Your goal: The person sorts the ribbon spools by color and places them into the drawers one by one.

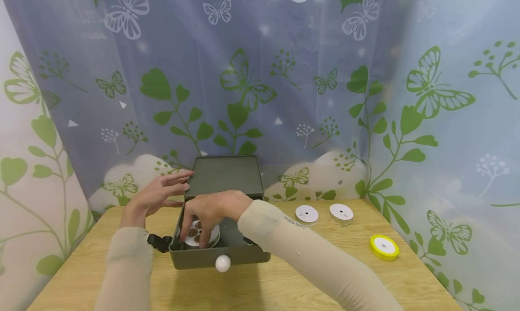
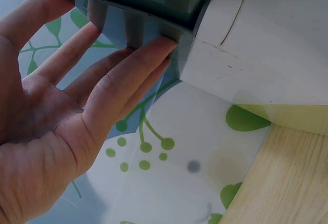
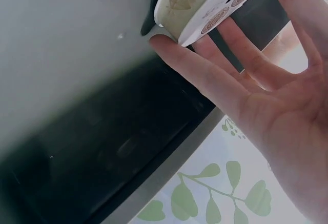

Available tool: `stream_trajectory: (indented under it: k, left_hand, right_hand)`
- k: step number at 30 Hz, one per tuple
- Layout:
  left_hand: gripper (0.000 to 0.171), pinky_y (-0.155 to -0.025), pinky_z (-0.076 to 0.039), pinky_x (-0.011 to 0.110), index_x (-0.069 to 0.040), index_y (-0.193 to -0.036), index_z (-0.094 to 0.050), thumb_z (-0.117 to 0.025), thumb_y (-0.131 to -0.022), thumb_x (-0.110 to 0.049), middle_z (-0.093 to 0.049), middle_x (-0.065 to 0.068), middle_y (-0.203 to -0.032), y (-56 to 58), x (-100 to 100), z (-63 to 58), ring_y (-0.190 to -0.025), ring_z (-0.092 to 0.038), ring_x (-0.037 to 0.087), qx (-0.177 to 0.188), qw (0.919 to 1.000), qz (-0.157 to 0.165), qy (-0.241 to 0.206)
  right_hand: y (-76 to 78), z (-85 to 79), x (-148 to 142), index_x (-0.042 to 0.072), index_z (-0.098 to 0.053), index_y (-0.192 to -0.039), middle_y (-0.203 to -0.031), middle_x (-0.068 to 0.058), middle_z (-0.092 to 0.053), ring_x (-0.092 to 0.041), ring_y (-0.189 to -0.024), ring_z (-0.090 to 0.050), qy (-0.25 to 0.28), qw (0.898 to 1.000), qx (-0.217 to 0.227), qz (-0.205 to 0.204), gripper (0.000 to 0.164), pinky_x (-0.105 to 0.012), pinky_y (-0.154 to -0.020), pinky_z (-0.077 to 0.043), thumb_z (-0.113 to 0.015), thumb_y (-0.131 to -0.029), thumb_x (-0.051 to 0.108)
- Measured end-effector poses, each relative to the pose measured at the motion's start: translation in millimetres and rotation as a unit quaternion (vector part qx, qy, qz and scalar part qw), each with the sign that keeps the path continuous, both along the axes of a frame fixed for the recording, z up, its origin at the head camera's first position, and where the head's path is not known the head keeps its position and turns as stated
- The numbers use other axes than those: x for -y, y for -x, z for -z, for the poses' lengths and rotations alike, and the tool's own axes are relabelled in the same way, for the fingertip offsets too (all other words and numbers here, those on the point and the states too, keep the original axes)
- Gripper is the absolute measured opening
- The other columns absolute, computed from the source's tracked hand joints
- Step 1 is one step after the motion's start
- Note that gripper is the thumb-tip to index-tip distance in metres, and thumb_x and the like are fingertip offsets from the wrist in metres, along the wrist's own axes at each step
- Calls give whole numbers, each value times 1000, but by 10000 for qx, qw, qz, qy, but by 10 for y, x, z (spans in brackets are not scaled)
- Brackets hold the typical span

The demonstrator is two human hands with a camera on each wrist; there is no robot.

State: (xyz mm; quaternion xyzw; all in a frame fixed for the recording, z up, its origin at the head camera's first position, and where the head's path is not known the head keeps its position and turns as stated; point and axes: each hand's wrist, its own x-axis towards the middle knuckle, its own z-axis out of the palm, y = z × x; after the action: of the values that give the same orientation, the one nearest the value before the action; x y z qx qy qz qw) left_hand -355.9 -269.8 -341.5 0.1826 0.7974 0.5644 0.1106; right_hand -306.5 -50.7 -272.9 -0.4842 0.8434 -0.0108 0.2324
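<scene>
A dark grey box [image 1: 191,259] stands on the table with its lid [image 1: 225,175] raised at the back. The fingertips of my left hand [image 1: 160,191] touch the lid's left edge; in the left wrist view the fingers of that hand [image 2: 77,106] are fairly straight. My right hand [image 1: 215,209] reaches down into the box. Its fingers and thumb grip the rim of a white ribbon spool [image 1: 213,237] with brown round prints. The right wrist view shows the cream patterned ribbon on this spool [image 3: 187,1], with my right hand [image 3: 266,90] at its edge.
Two white ribbon spools [image 1: 306,215] lie flat at the table's back right. A yellow ribbon spool [image 1: 384,248] lies nearer the right edge. A white ball knob [image 1: 222,263] sits on the box's front, and a black fitting [image 1: 159,242] is at its left side.
</scene>
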Motion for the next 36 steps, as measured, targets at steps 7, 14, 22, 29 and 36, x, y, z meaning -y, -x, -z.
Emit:
stream_trajectory:
  k: [7,14,22,29,36]
  left_hand:
    - [71,-113,-45,65,-14,-166,-25,-60,-106,-30,-13,17,-174,-8,-7,-8,-155,-19,52,-4,10000,4,13]
    - [71,-114,-44,66,-14,-165,-25,-60,-106,-30,-13,18,-174,-8,-8,-6,-155,-18,53,0,10000,2,28]
    - [70,-114,-45,64,-15,-165,-27,-60,-106,-32,-13,16,-174,15,1,9,-155,-20,52,29,10000,-58,17]
    - [71,-112,-48,62,-15,-165,-26,-60,-106,-31,-12,17,-174,1,-8,-3,-155,-19,53,71,10000,-36,-9]
    - [70,-111,-50,60,-14,-165,-26,-60,-106,-30,-14,18,-174,9,-1,2,-155,-19,53,74,10000,-39,-46]
  right_hand:
    - [-13,13,-1,34,-79,-118,-126,21,-72,0,-124,-62,-34,10000,-50,-41,41,-13,-93,-54,-89,-81,21]
    - [-18,13,-30,32,-80,-117,-116,22,-75,3,-109,-65,-9,9999,123,-43,40,-12,-85,-53,-89,-82,16]
    - [11,-77,-111,29,-79,-121,-125,19,-73,-1,-123,-62,214,9995,155,-185,43,-14,-98,-52,-89,-82,14]
    - [50,-216,-260,29,-76,-127,-138,11,-67,-5,-133,-57,373,9979,-272,-457,45,-21,-113,-46,-87,-84,23]
    - [45,-405,-484,27,-74,-130,-146,4,-63,-13,-142,-52,547,9963,-523,-411,47,-29,-119,-44,-87,-85,24]
